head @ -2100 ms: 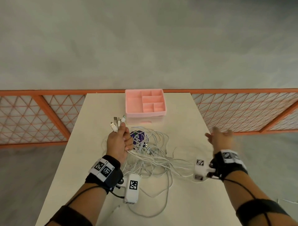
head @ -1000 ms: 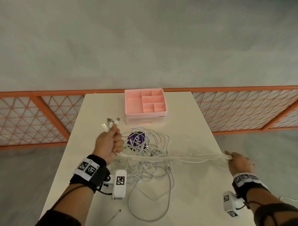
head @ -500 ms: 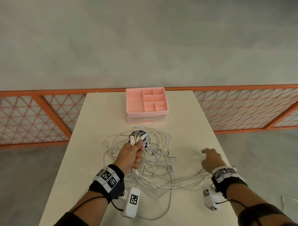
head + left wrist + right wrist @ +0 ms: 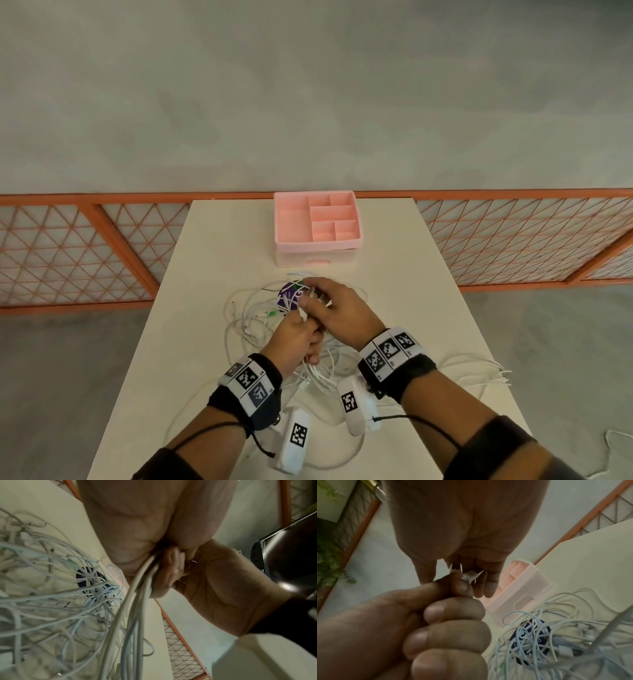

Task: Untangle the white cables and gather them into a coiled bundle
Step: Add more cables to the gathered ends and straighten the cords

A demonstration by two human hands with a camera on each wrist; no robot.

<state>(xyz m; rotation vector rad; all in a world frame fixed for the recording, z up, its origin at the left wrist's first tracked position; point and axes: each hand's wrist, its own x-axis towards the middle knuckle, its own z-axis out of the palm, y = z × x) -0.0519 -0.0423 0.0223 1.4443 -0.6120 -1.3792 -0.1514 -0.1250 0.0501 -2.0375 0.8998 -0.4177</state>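
Several white cables (image 4: 246, 322) lie tangled on the table (image 4: 212, 267), with slack loops trailing off to the right (image 4: 479, 370). My left hand (image 4: 301, 329) grips a bunch of strands (image 4: 133, 601) in a fist just above the tangle, and their plug ends (image 4: 467, 576) stick out of its top. My right hand (image 4: 315, 298) reaches in over that fist, thumb and fingers closing round the plug ends. In the right wrist view, the left fist (image 4: 436, 622) fills the lower left. The strands inside both hands are hidden.
A pink compartment organizer (image 4: 317, 244) stands at the table's far end, just beyond the hands. A round purple disc (image 4: 287, 298) lies under the tangle. An orange lattice fence (image 4: 68, 246) runs behind the table. Bare tabletop shows to the left.
The right hand drew strands out to the right, let them drop, then came in to meet the left hand at the plug ends. The left hand shifted right, over the tangle.
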